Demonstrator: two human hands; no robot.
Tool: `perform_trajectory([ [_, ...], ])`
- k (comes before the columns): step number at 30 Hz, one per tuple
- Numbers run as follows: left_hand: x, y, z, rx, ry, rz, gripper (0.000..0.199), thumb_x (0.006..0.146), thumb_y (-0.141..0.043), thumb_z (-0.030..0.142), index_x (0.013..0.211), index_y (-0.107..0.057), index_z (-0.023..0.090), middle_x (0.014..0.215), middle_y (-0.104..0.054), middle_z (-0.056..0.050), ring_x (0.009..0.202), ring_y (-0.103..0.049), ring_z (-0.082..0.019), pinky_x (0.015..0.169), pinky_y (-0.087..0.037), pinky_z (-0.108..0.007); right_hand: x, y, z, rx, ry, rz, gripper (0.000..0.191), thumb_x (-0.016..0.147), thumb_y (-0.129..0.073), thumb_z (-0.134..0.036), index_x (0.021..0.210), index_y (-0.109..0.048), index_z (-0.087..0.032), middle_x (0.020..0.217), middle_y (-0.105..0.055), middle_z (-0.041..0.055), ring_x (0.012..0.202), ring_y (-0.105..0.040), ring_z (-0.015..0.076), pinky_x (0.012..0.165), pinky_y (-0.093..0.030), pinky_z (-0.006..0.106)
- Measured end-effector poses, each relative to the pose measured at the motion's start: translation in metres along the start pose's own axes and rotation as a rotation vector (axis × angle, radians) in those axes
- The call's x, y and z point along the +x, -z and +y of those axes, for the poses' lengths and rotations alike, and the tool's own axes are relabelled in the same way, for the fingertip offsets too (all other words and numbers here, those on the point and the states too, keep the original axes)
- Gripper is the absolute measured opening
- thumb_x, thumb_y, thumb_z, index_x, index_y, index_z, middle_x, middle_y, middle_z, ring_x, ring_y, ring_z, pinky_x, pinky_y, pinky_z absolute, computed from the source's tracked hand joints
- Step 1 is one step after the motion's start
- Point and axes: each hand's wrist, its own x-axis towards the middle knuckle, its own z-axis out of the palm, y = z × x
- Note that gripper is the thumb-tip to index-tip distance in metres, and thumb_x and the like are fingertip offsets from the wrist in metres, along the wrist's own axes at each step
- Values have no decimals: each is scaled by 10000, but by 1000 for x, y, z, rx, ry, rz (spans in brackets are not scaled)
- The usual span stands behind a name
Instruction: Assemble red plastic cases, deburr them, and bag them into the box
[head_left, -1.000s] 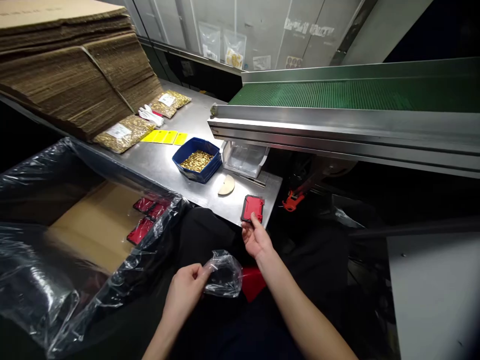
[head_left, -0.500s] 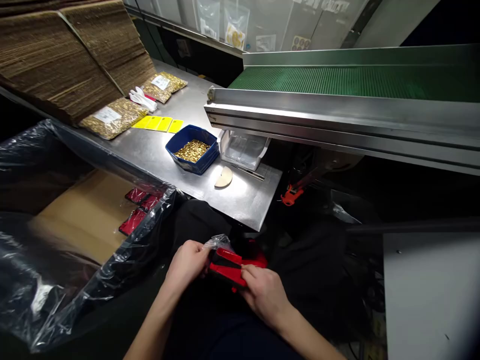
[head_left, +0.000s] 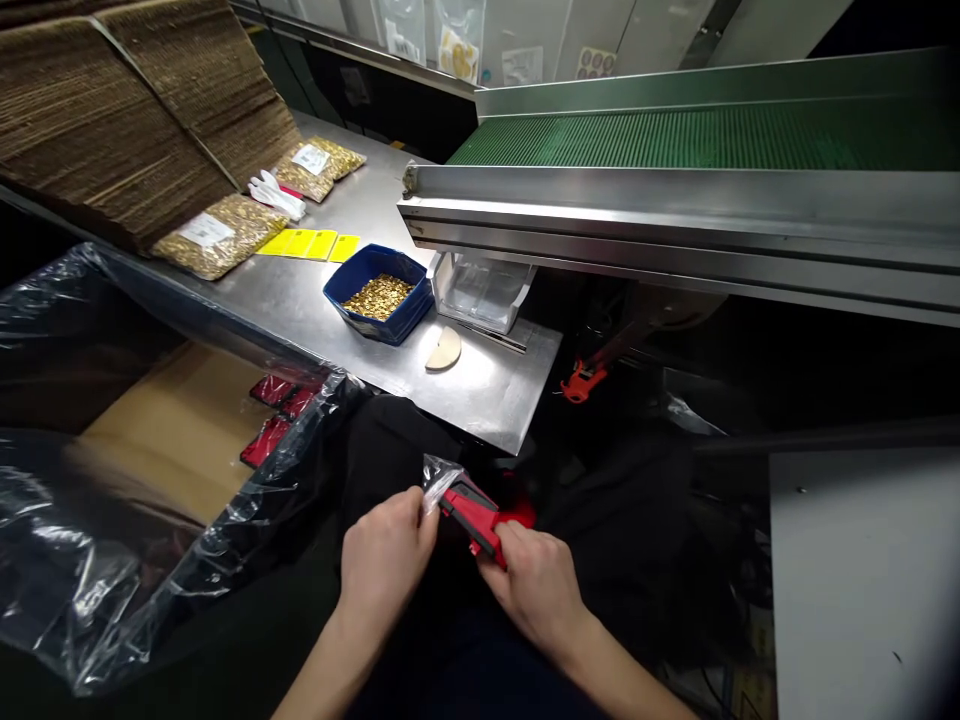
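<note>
Over my lap, my left hand [head_left: 387, 548] pinches a clear plastic bag [head_left: 438, 480] at its edge. The bag lies around the far end of a red and black item [head_left: 476, 512]. My right hand [head_left: 536, 577] is closed on the near right end of that item, its thumb and fingers wrapped round it. More red material shows just behind the item, too dark to make out. On the metal table [head_left: 491, 395] beyond my hands are a blue bin [head_left: 405, 318] of small gold pieces and a pale round disc [head_left: 443, 350].
A plastic-lined box [head_left: 172, 430] at the left holds several red packets [head_left: 266, 441]. Stacked cardboard [head_left: 135, 110], bags of gold pieces [head_left: 225, 237] and yellow cards [head_left: 300, 244] lie behind. A green conveyor [head_left: 645, 135] crosses the upper right; a grey panel [head_left: 862, 570] stands right.
The red and black item has turned, its far end now tilted up and away. My left hand has shifted slightly right and the clear bag now stands up over that end.
</note>
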Motion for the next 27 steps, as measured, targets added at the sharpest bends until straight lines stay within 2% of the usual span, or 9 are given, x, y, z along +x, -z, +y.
perform_trajectory([
  [4,-8,-11,7,27,-133,27,258,1026,-398,299,856,-577,225,833,-703,-46,718,-689,-236,563,-262,-312,3,9,0,-39,21,-50,105,982,-624,-282,948,-674,-196,831,-724,37,701,-680,209,643,-388,319],
  [10,2,-12,6,14,-257,111,217,1045,-392,280,926,-564,223,870,-659,-36,788,-678,-227,608,-360,-315,2,12,-1,-152,76,-176,61,897,-710,-209,945,-698,-175,886,-757,77,762,-701,245,658,-413,330],
  [15,-8,-23,18,-87,-401,82,234,1055,-385,242,941,-589,225,869,-641,-29,779,-655,-202,684,-444,-311,6,20,3,-125,-70,-115,142,974,-626,-291,889,-688,-195,815,-763,58,673,-708,222,583,-347,312],
  [18,-12,-30,27,-165,-380,96,205,1050,-377,197,1047,-581,219,931,-639,-42,831,-647,-209,740,-485,-316,10,26,7,46,-257,-61,264,996,-606,-395,816,-690,-221,774,-768,48,645,-708,216,572,-332,294],
  [21,-10,-34,33,-217,-322,116,168,1028,-413,186,983,-572,212,928,-628,-66,873,-621,-260,774,-498,-374,12,30,10,307,-384,-37,297,985,-611,-469,849,-732,-234,788,-779,55,683,-717,230,596,-385,277],
  [24,-8,-36,38,-284,-303,109,179,1026,-426,199,928,-575,212,896,-643,-74,859,-615,-284,769,-500,-407,13,34,16,496,-434,-49,362,984,-599,-525,878,-751,-214,810,-777,70,730,-719,245,627,-441,279],
  [27,-11,-35,45,-410,-354,65,187,1041,-426,201,999,-607,219,931,-693,-51,850,-653,-235,782,-518,-358,13,33,26,715,-414,-92,419,991,-578,-572,969,-748,-190,899,-774,79,814,-721,246,684,-490,283],
])
